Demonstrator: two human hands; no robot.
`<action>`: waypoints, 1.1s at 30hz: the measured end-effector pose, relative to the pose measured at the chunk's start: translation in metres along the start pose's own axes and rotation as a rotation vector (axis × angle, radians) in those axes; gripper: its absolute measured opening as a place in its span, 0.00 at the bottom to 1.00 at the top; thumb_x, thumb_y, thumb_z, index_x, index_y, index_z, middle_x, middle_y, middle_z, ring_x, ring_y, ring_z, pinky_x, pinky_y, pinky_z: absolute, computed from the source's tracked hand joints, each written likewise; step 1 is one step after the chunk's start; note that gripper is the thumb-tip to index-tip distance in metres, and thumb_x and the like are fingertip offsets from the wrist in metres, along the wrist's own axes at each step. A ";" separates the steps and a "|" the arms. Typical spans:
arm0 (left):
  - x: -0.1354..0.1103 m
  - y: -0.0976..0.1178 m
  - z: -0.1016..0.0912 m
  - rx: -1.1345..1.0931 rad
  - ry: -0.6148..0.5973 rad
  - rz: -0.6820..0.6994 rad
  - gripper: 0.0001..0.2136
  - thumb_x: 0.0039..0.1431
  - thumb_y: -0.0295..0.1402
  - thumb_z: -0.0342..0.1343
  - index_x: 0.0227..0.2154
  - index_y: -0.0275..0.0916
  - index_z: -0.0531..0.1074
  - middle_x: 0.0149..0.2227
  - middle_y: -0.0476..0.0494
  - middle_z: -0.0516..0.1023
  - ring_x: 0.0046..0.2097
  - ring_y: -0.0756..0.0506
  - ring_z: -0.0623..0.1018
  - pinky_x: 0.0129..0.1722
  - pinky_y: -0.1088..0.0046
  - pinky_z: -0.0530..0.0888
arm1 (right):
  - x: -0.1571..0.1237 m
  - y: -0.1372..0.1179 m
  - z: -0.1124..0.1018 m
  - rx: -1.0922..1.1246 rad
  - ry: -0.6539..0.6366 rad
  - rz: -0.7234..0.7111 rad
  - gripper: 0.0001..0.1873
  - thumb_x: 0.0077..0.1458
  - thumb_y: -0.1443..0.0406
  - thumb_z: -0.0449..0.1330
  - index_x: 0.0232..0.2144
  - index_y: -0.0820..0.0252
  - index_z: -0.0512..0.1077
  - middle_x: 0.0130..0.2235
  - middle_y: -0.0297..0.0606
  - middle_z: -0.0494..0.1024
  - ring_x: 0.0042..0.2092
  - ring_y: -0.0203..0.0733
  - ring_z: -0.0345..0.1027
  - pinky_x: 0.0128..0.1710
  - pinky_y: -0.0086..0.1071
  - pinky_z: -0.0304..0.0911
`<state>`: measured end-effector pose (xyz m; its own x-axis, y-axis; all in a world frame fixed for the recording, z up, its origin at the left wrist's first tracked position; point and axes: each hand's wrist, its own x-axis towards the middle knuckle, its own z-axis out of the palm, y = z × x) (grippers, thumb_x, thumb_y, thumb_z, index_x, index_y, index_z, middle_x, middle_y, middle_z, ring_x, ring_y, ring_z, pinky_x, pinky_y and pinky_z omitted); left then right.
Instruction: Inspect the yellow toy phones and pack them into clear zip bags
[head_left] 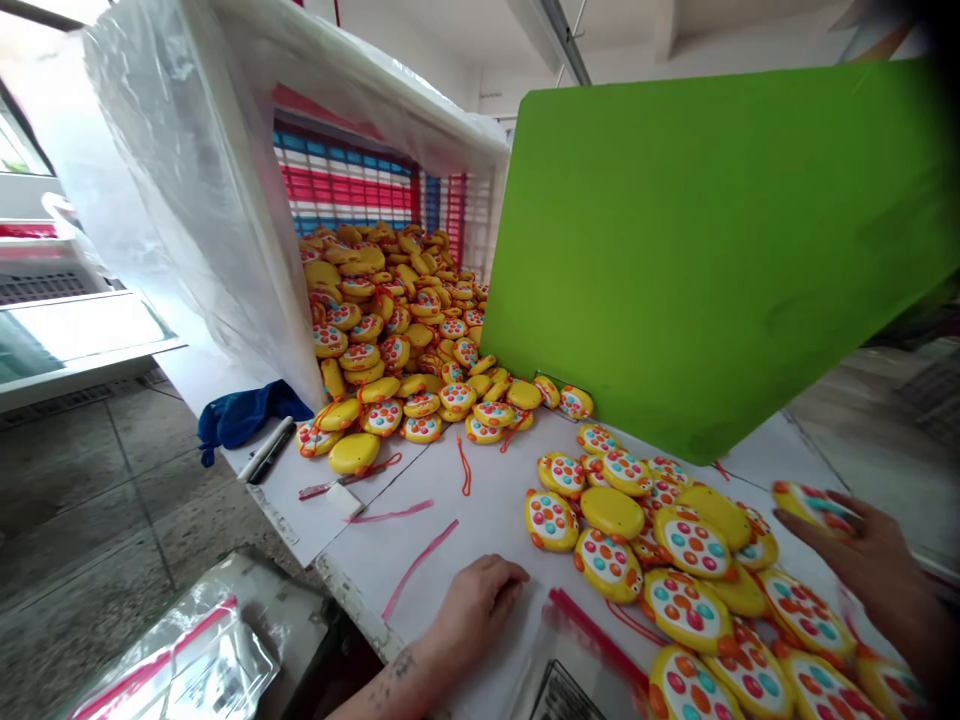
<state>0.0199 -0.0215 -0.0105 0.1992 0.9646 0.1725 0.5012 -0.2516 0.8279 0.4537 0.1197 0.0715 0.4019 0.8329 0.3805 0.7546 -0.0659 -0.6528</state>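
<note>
While the right hand (872,562) grips 1 oval yellow plastic toy (806,504), the empty left hand (477,600) lies half-open on the white desk (495,512).

It looks like a workshop: a big heap of yellow, oval, dotted toys (420,335) spills onto a white table (495,490).

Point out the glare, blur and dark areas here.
Head view: the right hand and the yellow toy in it look blurred; head view: the window at far left is partly washed out, and bright streaks shine on the plastic bag at lower left; head view: black shading covers the top right corner.
</note>
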 end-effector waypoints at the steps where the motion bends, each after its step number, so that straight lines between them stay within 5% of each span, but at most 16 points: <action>1: 0.000 0.001 0.000 -0.010 0.003 0.003 0.11 0.60 0.27 0.48 0.40 0.41 0.74 0.39 0.44 0.78 0.41 0.45 0.76 0.42 0.71 0.71 | -0.012 -0.021 0.001 -0.016 -0.081 0.032 0.45 0.39 0.47 0.67 0.58 0.57 0.63 0.53 0.64 0.68 0.45 0.60 0.72 0.35 0.47 0.67; 4: -0.002 0.005 -0.004 -0.064 0.040 0.025 0.11 0.62 0.29 0.47 0.40 0.41 0.74 0.39 0.43 0.78 0.41 0.46 0.77 0.42 0.72 0.72 | -0.068 -0.088 0.011 0.063 -0.346 -0.235 0.49 0.39 0.51 0.68 0.62 0.51 0.56 0.60 0.50 0.63 0.55 0.57 0.65 0.49 0.45 0.65; 8: -0.008 0.001 -0.027 -0.060 0.212 0.037 0.09 0.63 0.32 0.47 0.40 0.42 0.73 0.39 0.45 0.78 0.40 0.47 0.77 0.42 0.71 0.72 | -0.161 -0.155 0.037 0.094 -0.747 -0.612 0.45 0.44 0.61 0.65 0.63 0.49 0.53 0.63 0.43 0.58 0.62 0.55 0.53 0.60 0.47 0.53; 12: -0.020 -0.023 -0.082 0.115 0.434 0.023 0.09 0.63 0.33 0.48 0.41 0.42 0.72 0.40 0.44 0.78 0.42 0.45 0.76 0.44 0.67 0.73 | -0.217 -0.180 0.063 0.076 -1.135 -0.788 0.52 0.39 0.65 0.68 0.64 0.47 0.50 0.64 0.40 0.56 0.64 0.53 0.49 0.62 0.44 0.50; 15: -0.032 -0.052 -0.140 0.309 0.590 -0.038 0.10 0.62 0.36 0.48 0.42 0.42 0.72 0.43 0.42 0.76 0.45 0.42 0.75 0.47 0.63 0.72 | -0.226 -0.184 0.074 0.081 -1.264 -0.904 0.50 0.42 0.64 0.68 0.65 0.49 0.50 0.64 0.41 0.57 0.64 0.52 0.49 0.63 0.44 0.47; 18: -0.040 -0.084 -0.199 0.543 0.695 -0.126 0.13 0.61 0.36 0.48 0.45 0.40 0.71 0.48 0.38 0.74 0.51 0.38 0.71 0.50 0.58 0.70 | -0.221 -0.186 0.068 0.150 -1.218 -0.934 0.42 0.50 0.65 0.65 0.64 0.48 0.52 0.65 0.38 0.57 0.66 0.50 0.43 0.65 0.47 0.42; 23: -0.038 -0.127 -0.266 0.845 0.616 -0.519 0.22 0.60 0.42 0.48 0.53 0.35 0.66 0.57 0.33 0.65 0.58 0.28 0.62 0.53 0.44 0.62 | -0.223 -0.184 0.038 0.338 -0.844 -0.575 0.26 0.59 0.61 0.57 0.59 0.45 0.61 0.61 0.37 0.63 0.62 0.47 0.55 0.62 0.46 0.53; 26: -0.034 -0.141 -0.281 0.830 0.569 -0.615 0.27 0.58 0.46 0.49 0.53 0.29 0.65 0.56 0.27 0.64 0.56 0.25 0.63 0.49 0.40 0.63 | -0.238 -0.174 0.026 0.448 -0.724 -0.363 0.21 0.60 0.61 0.56 0.56 0.48 0.65 0.58 0.39 0.67 0.59 0.47 0.60 0.60 0.46 0.57; 33: -0.021 -0.146 -0.289 0.894 0.486 -0.724 0.28 0.59 0.48 0.45 0.49 0.25 0.65 0.48 0.24 0.68 0.53 0.26 0.67 0.42 0.40 0.67 | -0.266 -0.148 0.022 0.620 -0.760 -0.150 0.17 0.61 0.61 0.57 0.52 0.51 0.68 0.55 0.40 0.70 0.58 0.46 0.63 0.57 0.42 0.61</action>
<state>-0.3006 0.0172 0.0195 -0.5971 0.7849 0.1655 0.7999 0.5673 0.1957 0.2236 -0.0796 0.0528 -0.2789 0.9543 0.1076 0.2780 0.1874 -0.9421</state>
